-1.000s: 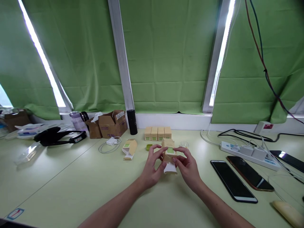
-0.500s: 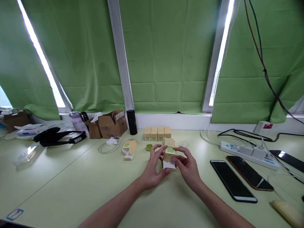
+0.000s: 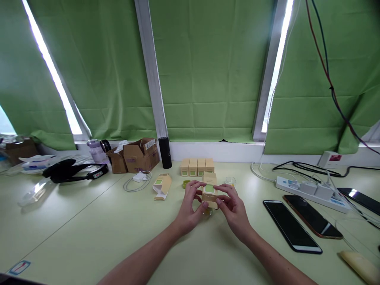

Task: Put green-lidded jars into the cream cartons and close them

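Note:
A small tan carton [image 3: 209, 190] with a green label is held between my two hands near the middle of the table. My left hand [image 3: 190, 206] grips its left side, thumb at the lower flap. On the right side, my right hand [image 3: 233, 208] pinches the carton and its lower edge. A clear object [image 3: 208, 212] shows partly beneath the carton. Just behind my left hand lies a green piece [image 3: 186, 184], partly covered. Several tan boxes [image 3: 197, 167] stand in a row behind. An open tan carton [image 3: 162, 186] lies to the left.
Two phones [image 3: 291, 225] and a power strip [image 3: 311, 193] lie at the right. A clear cup-like item [image 3: 230, 181] is behind my right hand. Cardboard boxes [image 3: 141, 156], a black cylinder [image 3: 164, 152] and a white charger [image 3: 139, 177] are at the back left.
The carton's lower white flap has been folded in, and a tan edge shows there now. My left thumb has moved up to the carton's lower edge.

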Demonstrator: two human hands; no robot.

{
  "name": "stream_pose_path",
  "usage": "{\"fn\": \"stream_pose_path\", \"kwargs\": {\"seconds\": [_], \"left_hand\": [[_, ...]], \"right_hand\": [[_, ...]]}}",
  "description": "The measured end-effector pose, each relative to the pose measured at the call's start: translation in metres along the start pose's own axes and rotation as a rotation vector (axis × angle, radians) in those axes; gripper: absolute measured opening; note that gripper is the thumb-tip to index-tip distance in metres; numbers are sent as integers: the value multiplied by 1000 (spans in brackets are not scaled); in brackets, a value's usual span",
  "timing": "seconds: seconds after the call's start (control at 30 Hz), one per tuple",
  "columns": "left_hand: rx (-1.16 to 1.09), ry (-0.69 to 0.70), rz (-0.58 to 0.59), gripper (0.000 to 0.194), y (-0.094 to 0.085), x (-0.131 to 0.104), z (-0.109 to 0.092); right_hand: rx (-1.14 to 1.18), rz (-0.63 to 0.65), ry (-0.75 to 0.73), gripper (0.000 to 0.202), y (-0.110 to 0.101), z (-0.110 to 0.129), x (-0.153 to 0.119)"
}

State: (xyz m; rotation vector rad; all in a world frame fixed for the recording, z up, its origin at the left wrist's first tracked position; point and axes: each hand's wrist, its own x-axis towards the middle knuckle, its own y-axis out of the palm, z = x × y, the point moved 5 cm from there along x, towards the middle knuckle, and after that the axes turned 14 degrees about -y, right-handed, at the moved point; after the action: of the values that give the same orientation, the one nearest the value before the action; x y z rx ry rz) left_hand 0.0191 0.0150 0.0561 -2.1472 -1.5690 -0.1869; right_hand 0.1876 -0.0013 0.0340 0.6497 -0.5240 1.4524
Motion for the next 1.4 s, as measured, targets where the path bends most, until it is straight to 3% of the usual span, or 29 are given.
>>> {"fn": "stream_pose_path", "kwargs": {"seconds": [0.6, 1.4], "left_hand": [[-47, -23, -72, 35, -3, 3, 3], [6, -3, -129, 27, -4, 3, -1]], "right_hand": [[2, 90, -45, 31, 4, 6, -3], [-3, 100, -40, 34, 5, 8, -4]]}}
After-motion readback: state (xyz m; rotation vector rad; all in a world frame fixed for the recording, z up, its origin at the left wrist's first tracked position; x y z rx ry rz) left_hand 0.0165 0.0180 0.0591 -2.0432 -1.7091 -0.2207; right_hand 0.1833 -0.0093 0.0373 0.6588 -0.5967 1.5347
